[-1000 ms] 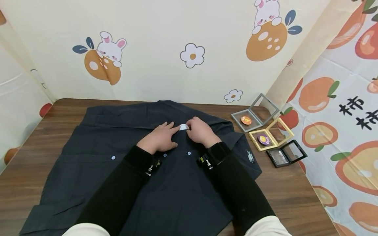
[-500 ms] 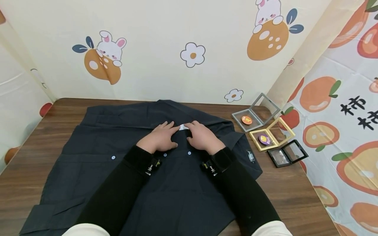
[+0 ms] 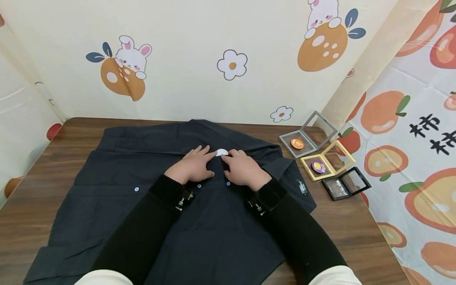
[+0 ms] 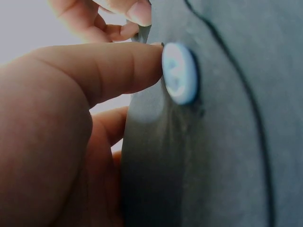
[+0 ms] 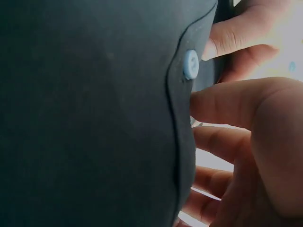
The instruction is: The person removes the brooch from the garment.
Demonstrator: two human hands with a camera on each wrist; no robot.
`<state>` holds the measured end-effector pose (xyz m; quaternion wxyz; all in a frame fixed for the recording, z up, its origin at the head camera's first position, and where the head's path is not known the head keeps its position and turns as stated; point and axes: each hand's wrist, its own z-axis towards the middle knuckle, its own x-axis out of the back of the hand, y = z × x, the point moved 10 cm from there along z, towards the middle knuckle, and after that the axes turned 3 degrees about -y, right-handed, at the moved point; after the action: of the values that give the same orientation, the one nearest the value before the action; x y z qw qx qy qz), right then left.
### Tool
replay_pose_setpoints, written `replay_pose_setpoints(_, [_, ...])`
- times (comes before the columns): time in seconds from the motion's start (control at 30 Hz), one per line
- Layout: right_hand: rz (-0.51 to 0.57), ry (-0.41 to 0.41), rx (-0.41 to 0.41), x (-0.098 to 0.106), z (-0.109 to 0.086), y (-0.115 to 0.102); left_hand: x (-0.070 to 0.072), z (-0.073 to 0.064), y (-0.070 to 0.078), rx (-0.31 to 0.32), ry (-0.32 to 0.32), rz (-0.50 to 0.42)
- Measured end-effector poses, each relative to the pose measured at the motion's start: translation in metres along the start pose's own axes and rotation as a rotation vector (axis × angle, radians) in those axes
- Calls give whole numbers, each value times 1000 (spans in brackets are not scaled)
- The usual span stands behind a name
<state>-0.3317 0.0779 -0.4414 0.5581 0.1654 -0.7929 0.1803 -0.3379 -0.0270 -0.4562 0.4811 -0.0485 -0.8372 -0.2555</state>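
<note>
A dark navy shirt [image 3: 117,221] lies spread over the table, with small pale buttons [image 3: 136,189] along its front. Near its upper middle, a white round-edged disc [image 3: 222,152] shows between the two hands, its lower part hidden. My left hand [image 3: 190,166] rests on the cloth with fingers extended, its index fingertip at the disc's left edge. From the other side my right hand [image 3: 244,168] lies on the shirt, index fingertip at the disc's right lower edge. In the left wrist view the thumb [image 4: 128,68] touches the cloth beside a button [image 4: 180,73].
Three hinged, see-through cases stand open at the right: a grey one [image 3: 285,141] with an orange round badge [image 3: 297,143], a yellow one [image 3: 305,160] with a purple badge [image 3: 318,167], and a black one [image 3: 325,185]. A patterned curtain hangs behind the wooden table [image 3: 342,229].
My right hand has loosened from its curled grip at the disc and spread flatter on the shirt, its wrist shifting slightly right and down. The left hand stays in place.
</note>
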Motion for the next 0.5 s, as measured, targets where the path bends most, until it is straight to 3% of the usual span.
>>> replay_pose_setpoints(0.5, [-29, -72, -10, -1, 4, -4, 0, 2, -1, 29, -27, 16])
